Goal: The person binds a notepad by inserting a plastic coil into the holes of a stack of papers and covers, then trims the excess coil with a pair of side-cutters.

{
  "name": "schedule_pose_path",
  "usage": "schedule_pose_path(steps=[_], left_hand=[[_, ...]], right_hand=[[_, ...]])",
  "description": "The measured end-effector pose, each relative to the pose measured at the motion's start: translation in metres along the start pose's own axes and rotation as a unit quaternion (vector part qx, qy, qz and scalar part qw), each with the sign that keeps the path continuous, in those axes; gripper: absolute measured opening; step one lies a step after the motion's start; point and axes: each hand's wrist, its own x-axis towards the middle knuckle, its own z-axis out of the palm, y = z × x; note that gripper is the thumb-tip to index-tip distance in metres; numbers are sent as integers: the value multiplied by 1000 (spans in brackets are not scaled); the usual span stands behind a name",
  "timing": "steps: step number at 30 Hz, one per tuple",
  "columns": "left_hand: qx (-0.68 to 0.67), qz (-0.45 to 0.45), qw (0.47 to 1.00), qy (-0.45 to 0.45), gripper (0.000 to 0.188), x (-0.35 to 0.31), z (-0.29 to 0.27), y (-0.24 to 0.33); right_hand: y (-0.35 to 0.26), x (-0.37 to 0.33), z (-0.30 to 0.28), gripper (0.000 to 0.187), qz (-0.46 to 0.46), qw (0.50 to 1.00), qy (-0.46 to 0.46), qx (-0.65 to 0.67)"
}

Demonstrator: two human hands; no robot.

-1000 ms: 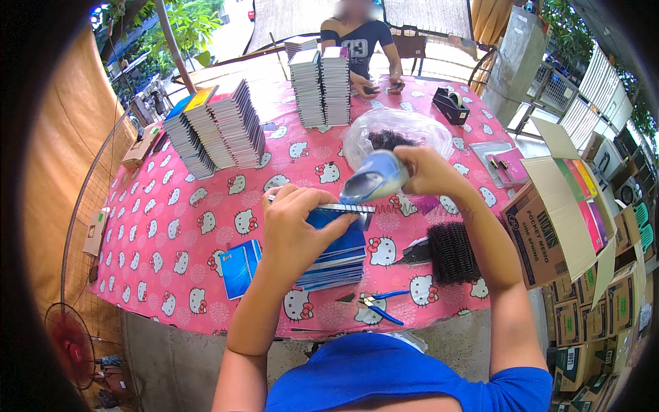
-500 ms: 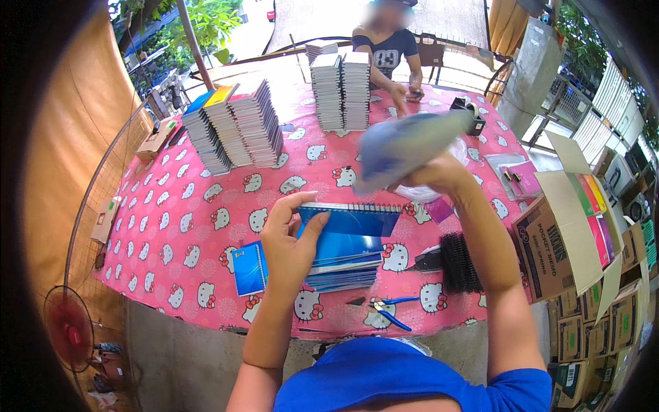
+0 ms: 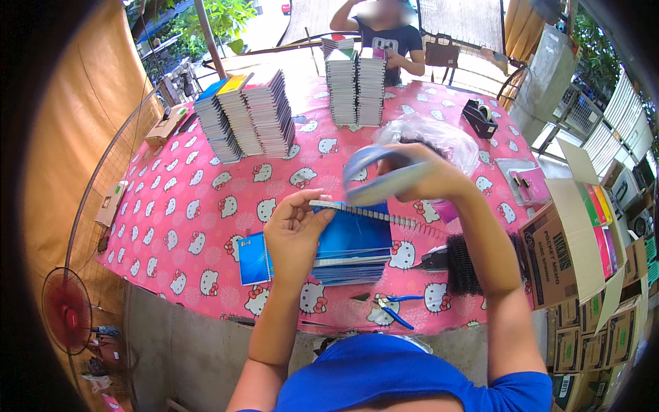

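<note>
My left hand (image 3: 295,226) pinches the bound edge of a blue notebook (image 3: 347,207) between thumb and fingers. A black wire spiral (image 3: 405,221) runs along that edge and sticks out past its right end. Above it, my right hand (image 3: 429,172) is closed on a flat blue-grey thing bent into a loop (image 3: 384,189), blurred by motion; I cannot tell its exact kind. Under the held notebook lies a stack of blue notebooks (image 3: 350,271). A small blue spiral notebook (image 3: 255,259) lies beside my left wrist.
Blue-handled cutters (image 3: 398,312) lie near the front edge. Black coils (image 3: 473,264) sit by my right forearm, next to an open carton (image 3: 552,264). Tall notebook stacks (image 3: 250,123) stand at the back. A plastic bag (image 3: 453,144) and tape dispenser (image 3: 480,118) lie far right; another person (image 3: 391,41) is opposite.
My right hand has swung down and left with the blurred thing, toward the notebook edge. The spiral now sticks out farther right. The person opposite has raised an arm.
</note>
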Motion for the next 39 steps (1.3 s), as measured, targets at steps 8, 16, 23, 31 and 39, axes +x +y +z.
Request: schedule_pose_path(steps=[8, 16, 23, 31, 39], left_hand=[[12, -40, 999, 3, 38, 0, -5, -2], [-50, -32, 998, 8, 29, 2, -15, 0], [116, 193, 974, 7, 18, 1, 8, 31], [303, 260, 907, -134, 24, -49, 11, 13], [247, 240, 932, -111, 22, -60, 14, 4]], right_hand=[[12, 19, 3, 51, 5, 998, 20, -54], [58, -5, 18, 41, 176, 918, 83, -346], [163, -149, 107, 62, 352, 853, 8, -385], [46, -232, 219, 58, 179, 936, 54, -299], [-75, -148, 138, 47, 39, 959, 259, -105]])
